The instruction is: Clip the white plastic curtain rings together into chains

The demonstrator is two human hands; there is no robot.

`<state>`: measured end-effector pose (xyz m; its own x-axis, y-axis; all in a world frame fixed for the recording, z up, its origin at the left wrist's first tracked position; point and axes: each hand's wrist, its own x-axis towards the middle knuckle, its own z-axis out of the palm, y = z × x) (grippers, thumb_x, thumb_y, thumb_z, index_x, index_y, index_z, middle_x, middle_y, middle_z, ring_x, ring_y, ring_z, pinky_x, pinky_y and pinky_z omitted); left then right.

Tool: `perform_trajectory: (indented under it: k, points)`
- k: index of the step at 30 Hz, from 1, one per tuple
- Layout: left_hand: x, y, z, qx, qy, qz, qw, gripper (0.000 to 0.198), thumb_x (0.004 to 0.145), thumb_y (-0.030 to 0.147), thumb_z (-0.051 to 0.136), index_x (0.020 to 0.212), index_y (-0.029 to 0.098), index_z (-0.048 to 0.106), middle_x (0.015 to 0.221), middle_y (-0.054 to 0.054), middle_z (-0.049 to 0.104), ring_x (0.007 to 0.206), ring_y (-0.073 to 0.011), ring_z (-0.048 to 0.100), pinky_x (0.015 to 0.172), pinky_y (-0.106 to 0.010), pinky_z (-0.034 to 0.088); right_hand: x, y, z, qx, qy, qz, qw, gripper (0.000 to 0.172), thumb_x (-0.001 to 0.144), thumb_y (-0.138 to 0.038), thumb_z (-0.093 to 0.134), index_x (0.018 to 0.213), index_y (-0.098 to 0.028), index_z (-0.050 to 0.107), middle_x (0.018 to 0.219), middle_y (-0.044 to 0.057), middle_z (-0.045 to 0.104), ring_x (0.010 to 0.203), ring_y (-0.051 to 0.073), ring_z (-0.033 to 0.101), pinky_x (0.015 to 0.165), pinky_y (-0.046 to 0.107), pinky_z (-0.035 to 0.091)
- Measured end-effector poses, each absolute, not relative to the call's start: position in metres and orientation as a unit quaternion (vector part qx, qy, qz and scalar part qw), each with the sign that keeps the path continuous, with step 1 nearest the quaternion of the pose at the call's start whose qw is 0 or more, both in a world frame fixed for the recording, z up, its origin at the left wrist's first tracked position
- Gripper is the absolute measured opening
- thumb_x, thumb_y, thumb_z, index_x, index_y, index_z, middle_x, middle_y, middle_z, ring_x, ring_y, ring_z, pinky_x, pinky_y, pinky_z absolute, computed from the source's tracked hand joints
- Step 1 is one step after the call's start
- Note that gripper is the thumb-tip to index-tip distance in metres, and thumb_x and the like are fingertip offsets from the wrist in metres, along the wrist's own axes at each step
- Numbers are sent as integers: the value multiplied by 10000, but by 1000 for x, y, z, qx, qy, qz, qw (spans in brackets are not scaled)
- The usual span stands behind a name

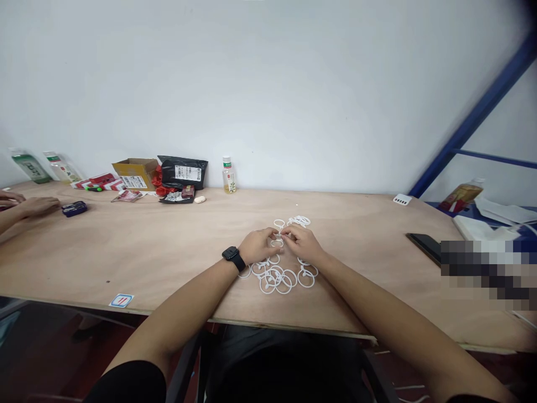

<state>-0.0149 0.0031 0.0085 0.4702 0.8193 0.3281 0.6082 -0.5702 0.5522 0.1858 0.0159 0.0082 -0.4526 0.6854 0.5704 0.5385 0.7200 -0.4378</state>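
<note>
Head view: the left hand point(259, 247) and the right hand point(302, 243) pinch a white ring point(276, 243) between them.
Which part each grips is too small to tell; loose rings point(274, 275) lie at six o'clock, a bottle point(229, 178) at eleven.

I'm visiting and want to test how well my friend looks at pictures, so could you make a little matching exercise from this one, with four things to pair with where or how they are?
Things:
1. White rings
2. Smartwatch
3. Cardboard box
4. Number card

Places or states:
A. Standing open near the wall
B. Lying at the front edge of the table
C. Lying loose, several overlapping one another
D. Strapped on the wrist of the left hand

Right pairs: 1-C, 2-D, 3-A, 4-B
</note>
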Motion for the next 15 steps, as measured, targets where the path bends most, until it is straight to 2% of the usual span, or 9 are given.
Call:
perform_trajectory:
  k: [3, 8, 11, 15]
  points:
    - [-15, 5, 6, 821, 437, 316, 190, 427, 832, 394, 637, 1202, 200, 548, 931, -15, 715, 686, -127, 635, 663, -242, 469, 185, 14, 9, -377, -817, 139, 414, 124, 871, -270, 549, 915, -203, 643, 796, 40, 640, 687, 156, 569, 663, 290, 453]
    - [-14, 9, 4, 789, 427, 383, 219, 282, 895, 341, 546, 1108, 172, 622, 838, -18, 698, 666, -114, 596, 634, -227, 457, 185, 14, 6, -382, -739, 331, 446, 287, 861, -396, 562, 1051, -183, 585, 683, -10, 599, 521, 118, 558, 507, 245, 447]
    - [-13, 10, 5, 776, 416, 427, 207, 251, 883, 327, 565, 1041, 164, 673, 861, -43, 692, 696, -120, 583, 662, -237, 467, 184, 13, 5, -367, -725, 375, 446, 307, 842, -413, 595, 1042, -180, 594, 730, 12, 634, 580, 130, 609, 564, 267, 509]
    - [-13, 10, 6, 757, 401, 458, 236, 278, 875, 317, 576, 1076, 160, 685, 919, -65, 711, 751, -135, 602, 722, -260, 489, 182, 12, 6, -358, -728, 374, 449, 294, 819, -414, 633, 1008, -189, 639, 865, 57, 689, 707, 159, 654, 656, 308, 561]
